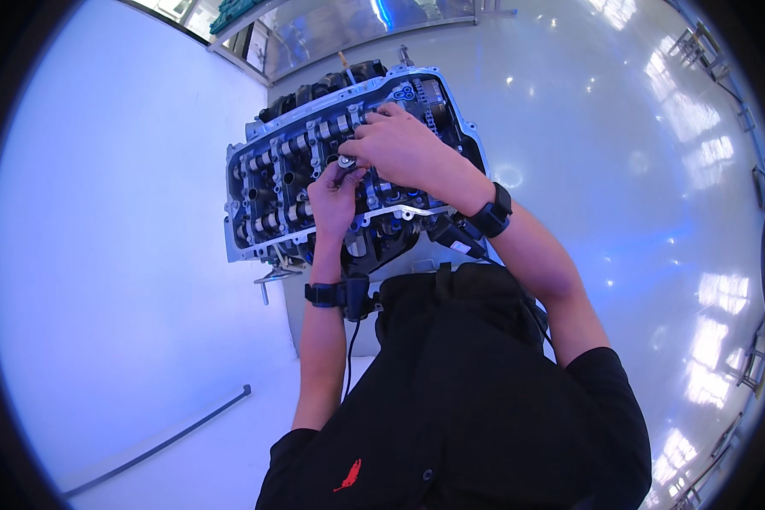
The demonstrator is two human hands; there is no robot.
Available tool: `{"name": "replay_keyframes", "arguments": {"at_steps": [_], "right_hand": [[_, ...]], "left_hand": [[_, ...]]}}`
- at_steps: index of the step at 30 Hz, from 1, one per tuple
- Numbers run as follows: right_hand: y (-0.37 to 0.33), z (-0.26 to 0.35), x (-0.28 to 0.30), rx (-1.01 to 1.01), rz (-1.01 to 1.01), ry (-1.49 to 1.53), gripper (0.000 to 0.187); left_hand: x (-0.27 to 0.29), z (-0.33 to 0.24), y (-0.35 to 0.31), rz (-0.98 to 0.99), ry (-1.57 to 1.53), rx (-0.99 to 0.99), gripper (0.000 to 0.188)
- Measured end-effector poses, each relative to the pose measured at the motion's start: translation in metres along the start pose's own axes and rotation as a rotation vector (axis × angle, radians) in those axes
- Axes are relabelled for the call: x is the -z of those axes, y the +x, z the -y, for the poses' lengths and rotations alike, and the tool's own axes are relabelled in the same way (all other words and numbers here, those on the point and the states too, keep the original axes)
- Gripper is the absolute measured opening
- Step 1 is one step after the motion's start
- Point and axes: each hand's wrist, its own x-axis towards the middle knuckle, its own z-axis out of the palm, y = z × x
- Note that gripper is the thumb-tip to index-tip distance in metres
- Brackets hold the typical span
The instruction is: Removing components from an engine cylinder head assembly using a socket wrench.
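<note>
In front of me is an engine (pixel 238 197) with its top uncovered, its camshafts and lobes lying bare in rows. Above its middle, my left hand (pixel 335 204) is closed, thumb and fingers pinching a small round metal part (pixel 346 161). My right hand (pixel 402 150) reaches across from the right, its fingers curled and bent down. One of its fingertips meets the small metal part or sits right beside it. What else the right fingers grip is hidden behind the hand. A timing chain (pixel 427 117) runs near the engine's far right end, beyond the right hand.
A crank handle (pixel 268 285) sticks out below the engine's near left side. Black straps with small devices circle both wrists, and a cable (pixel 352 357) hangs from the left one. A metal-framed table (pixel 331 38) stands behind the engine. A grey strip (pixel 166 444) lies at lower left.
</note>
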Motion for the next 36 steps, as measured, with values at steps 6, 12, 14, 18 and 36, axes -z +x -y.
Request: {"name": "replay_keyframes", "arguments": {"at_steps": [6, 12, 14, 18, 36], "right_hand": [[0.002, 0.002, 0.012, -0.183, 0.286, 0.101, 0.027], [-0.001, -0.003, 0.008, -0.073, 0.113, 0.094, 0.025], [0.003, 0.003, 0.018, -0.145, 0.220, 0.102, 0.024], [-0.003, 0.010, 0.013, -0.179, 0.277, 0.091, 0.023], [-0.005, -0.002, -0.003, -0.021, -0.004, 0.011, 0.028]], "left_hand": [[0.002, 0.000, 0.002, -0.008, 0.134, 0.111, 0.016], [0.005, 0.003, 0.001, 0.045, -0.078, -0.014, 0.020], [0.004, 0.003, 0.000, 0.000, -0.001, 0.016, 0.020], [0.006, 0.007, -0.001, -0.037, 0.073, -0.027, 0.020], [0.003, -0.001, 0.001, 0.037, 0.081, -0.081, 0.015]]}}
